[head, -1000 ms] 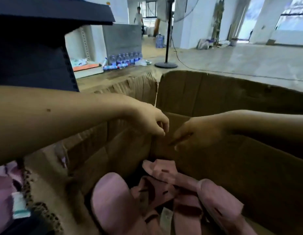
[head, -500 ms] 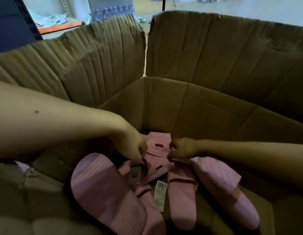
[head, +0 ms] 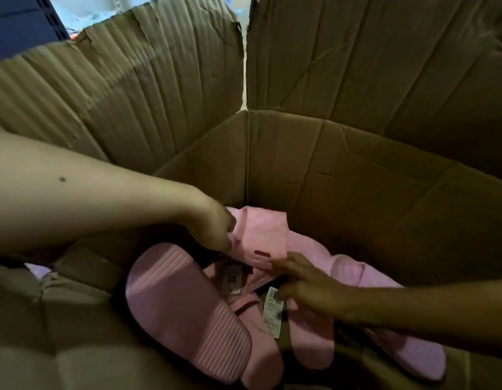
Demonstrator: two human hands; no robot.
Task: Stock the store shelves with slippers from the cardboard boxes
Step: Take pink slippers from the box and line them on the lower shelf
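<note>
In the box (head: 342, 175), left hand (head: 213, 229) pinches, right hand (head: 308, 291) touches pink slippers (head: 261, 235).

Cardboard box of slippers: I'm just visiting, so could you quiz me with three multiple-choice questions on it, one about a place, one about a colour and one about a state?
1. Where do the slippers lie?
A. On a shelf
B. Inside the cardboard box
C. On the floor

2. What colour are they?
A. Blue
B. Black
C. Pink

3. How does the nearest slipper lie?
A. Sole up
B. Sole down
C. Standing on its heel

Answers:
1 B: the box walls rise behind and beside them.
2 C: every one in view is pink.
3 A: its ribbed sole faces the camera.
</note>
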